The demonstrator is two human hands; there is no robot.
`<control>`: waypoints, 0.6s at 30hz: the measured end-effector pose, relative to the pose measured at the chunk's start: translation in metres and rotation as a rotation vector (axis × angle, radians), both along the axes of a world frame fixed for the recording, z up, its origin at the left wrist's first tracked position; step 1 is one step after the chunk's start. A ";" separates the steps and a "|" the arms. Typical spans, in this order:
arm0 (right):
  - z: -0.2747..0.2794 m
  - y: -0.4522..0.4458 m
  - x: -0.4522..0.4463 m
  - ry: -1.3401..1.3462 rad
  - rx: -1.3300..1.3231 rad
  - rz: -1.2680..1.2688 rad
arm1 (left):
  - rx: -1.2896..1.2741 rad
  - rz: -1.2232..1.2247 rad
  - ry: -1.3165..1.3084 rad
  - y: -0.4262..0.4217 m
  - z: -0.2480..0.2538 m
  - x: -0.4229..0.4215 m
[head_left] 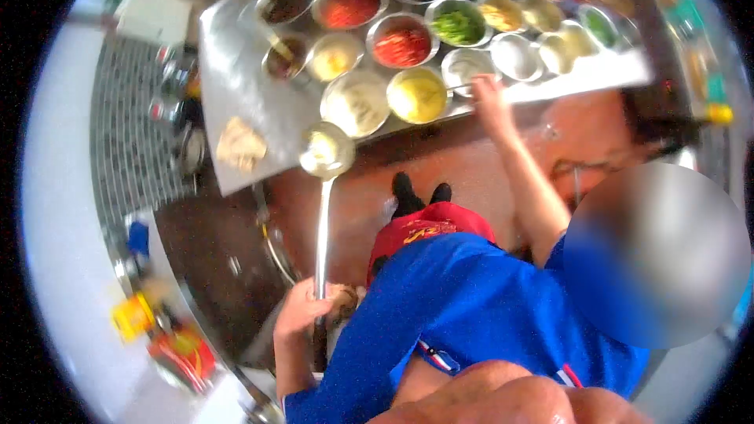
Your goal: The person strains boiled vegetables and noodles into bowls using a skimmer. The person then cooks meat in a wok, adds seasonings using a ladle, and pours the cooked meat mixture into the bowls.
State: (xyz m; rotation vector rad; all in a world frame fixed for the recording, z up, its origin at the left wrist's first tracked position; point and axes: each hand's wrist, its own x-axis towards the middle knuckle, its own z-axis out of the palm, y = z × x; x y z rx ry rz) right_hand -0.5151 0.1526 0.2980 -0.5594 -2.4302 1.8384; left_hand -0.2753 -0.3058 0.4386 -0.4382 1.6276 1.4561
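My left hand [298, 308] is closed round the long handle of a metal ladle [323, 216]. The ladle's bowl holds something pale and whitish, and it hangs by the table's front edge beside a bowl of cream-coloured food [355, 104]. At the table edge my right hand [488, 98] is closed on a thin metal handle [459, 87], whose far end points toward a bowl of yellow food [418, 95]. Blur hides what kind of utensil it is. Just beyond these fingers stands a metal bowl with pale contents [468, 69].
Several metal bowls crowd the steel table [236, 39], among them chopped red food [403, 41] and chopped greens [459, 23]. A beige lump or cloth [241, 144] lies at the left corner. A dark counter [212, 267] stands left; another person [656, 255] is at right, partly blurred.
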 end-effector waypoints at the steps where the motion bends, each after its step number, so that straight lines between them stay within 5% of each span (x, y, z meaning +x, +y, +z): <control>1: -0.018 0.000 0.000 -0.044 -0.098 0.017 | 0.024 0.131 -0.109 0.019 0.026 -0.026; 5: -0.015 -0.011 0.047 -0.072 -0.107 -0.199 | 0.009 0.057 0.234 0.028 -0.003 -0.103; 7: -0.013 -0.028 0.090 -0.060 -0.132 -0.012 | -0.088 -0.088 0.424 0.061 -0.003 -0.160; 9: 0.056 -0.049 0.126 -0.195 -0.326 0.287 | -0.133 -0.116 0.532 0.107 -0.017 -0.207; 11: 0.080 -0.063 0.150 -0.171 -0.566 0.438 | 0.020 -0.119 0.574 0.193 0.019 -0.226; 12: 0.092 -0.067 0.159 -0.126 -0.776 0.398 | -0.094 -0.264 0.728 0.222 0.008 -0.234; 13: 0.099 -0.064 0.165 -0.057 -0.730 0.311 | 0.144 -0.169 0.664 0.256 -0.007 -0.231; 14: 0.106 -0.059 0.172 0.008 -0.688 0.222 | 0.106 -0.234 0.744 0.284 -0.022 -0.226; 16: 0.136 -0.036 0.189 -0.158 -1.084 -0.150 | 0.236 -0.255 0.650 0.347 -0.016 -0.190; 18: 0.134 -0.001 0.225 -0.077 -1.116 -0.274 | 0.128 -0.507 0.825 0.403 -0.026 -0.154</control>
